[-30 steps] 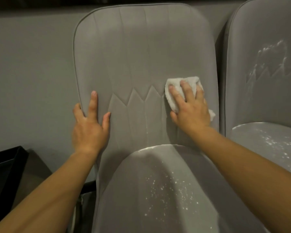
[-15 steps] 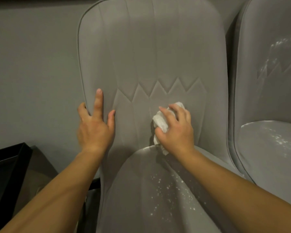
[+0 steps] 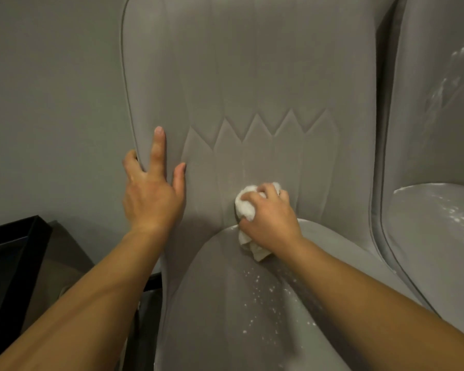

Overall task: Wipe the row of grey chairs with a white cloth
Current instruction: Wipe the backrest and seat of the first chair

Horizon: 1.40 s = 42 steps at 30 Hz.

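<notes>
A grey upholstered chair (image 3: 252, 76) fills the middle of the head view, its backrest stitched with a zigzag line. My right hand (image 3: 271, 220) grips a crumpled white cloth (image 3: 245, 207) and presses it where the backrest meets the seat. White specks lie scattered on the seat (image 3: 260, 298) in front of that hand. My left hand (image 3: 153, 194) lies flat with spread fingers on the backrest's left edge, the thumb hooked around the rim. A second grey chair (image 3: 437, 129) stands at the right, with white smears on its backrest and seat.
A plain grey wall (image 3: 51, 103) runs behind and left of the chairs. A black-framed piece of furniture (image 3: 14, 253) sits low at the left, close to the chair's side.
My right hand has carried the cloth from the backrest's right side down and leftward to the seat crease. The left hand stays braced on the backrest edge.
</notes>
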Each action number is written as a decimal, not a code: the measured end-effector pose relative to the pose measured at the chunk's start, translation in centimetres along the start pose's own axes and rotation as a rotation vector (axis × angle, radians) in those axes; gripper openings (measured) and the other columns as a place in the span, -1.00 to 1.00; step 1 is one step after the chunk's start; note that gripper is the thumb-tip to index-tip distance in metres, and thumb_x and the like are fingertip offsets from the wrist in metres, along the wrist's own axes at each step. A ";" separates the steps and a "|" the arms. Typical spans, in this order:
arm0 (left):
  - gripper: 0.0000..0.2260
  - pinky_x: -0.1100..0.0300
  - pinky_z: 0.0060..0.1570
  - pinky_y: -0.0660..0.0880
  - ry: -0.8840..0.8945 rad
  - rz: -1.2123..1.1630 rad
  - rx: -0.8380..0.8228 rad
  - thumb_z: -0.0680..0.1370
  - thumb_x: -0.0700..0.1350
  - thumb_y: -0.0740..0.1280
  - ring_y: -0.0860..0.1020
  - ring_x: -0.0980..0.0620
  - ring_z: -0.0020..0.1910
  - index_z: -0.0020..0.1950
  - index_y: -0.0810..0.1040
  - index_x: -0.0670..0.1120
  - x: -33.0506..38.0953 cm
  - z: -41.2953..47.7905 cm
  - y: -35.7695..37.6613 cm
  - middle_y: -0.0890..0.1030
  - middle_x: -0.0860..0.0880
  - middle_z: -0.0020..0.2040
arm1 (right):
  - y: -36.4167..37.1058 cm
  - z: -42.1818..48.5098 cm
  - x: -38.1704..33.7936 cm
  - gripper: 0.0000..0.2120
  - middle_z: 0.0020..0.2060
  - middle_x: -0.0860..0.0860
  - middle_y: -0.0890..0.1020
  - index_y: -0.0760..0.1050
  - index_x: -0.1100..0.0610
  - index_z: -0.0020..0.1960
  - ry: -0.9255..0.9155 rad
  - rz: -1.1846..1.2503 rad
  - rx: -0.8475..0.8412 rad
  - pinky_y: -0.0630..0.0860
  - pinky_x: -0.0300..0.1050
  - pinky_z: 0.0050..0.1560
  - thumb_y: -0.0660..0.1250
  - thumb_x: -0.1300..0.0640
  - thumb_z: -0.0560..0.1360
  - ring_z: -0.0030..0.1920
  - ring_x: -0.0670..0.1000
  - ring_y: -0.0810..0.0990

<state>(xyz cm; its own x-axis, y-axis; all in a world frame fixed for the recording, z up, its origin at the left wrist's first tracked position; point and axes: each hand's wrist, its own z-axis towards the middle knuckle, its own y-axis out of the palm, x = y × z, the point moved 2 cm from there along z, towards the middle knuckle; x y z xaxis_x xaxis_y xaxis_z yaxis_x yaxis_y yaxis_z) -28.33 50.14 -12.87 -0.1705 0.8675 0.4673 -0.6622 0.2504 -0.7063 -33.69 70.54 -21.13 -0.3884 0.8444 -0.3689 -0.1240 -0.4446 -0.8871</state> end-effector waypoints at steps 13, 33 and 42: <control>-0.36 -0.18 -0.02 0.50 -0.004 0.008 -0.021 0.64 0.20 0.21 0.53 -0.38 0.11 0.59 -0.13 0.37 0.0 -0.1 -0.1 0.19 -0.28 0.52 | -3.9 3.6 -3.9 -0.37 0.40 0.04 0.27 0.42 -0.08 0.41 -0.134 -0.016 0.394 0.58 0.25 0.06 0.46 -0.08 0.37 0.35 0.30 0.20; -0.23 -0.20 0.22 0.45 -0.034 -0.029 -0.054 0.55 0.28 0.33 0.45 -0.40 0.31 0.59 -0.11 0.38 -0.2 -0.3 -0.4 0.12 -0.24 0.60 | -5.1 2.1 -2.1 -0.37 0.46 0.05 0.34 0.44 -0.07 0.45 -0.004 0.266 0.528 0.39 0.10 0.34 0.33 -0.02 0.36 0.37 0.28 0.30; -0.15 -0.15 0.16 0.48 -0.041 -0.047 -0.078 0.50 0.25 0.41 0.48 -0.36 0.28 0.59 -0.11 0.39 -1.0 -1.1 -0.1 0.19 -0.21 0.55 | 2.7 -1.8 -1.1 -0.42 0.28 -0.03 0.44 0.39 -0.15 0.36 -0.017 0.014 0.050 0.54 0.12 0.09 0.38 -0.02 0.35 0.19 0.22 0.43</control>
<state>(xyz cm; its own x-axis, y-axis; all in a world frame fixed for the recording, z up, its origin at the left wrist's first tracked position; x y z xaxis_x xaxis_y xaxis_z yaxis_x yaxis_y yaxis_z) -27.32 49.75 -13.81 -0.1719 0.8360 0.5211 -0.6113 0.3243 -0.7219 -31.98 68.94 -23.60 -0.4062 0.8328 -0.3761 -0.1635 -0.4712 -0.8667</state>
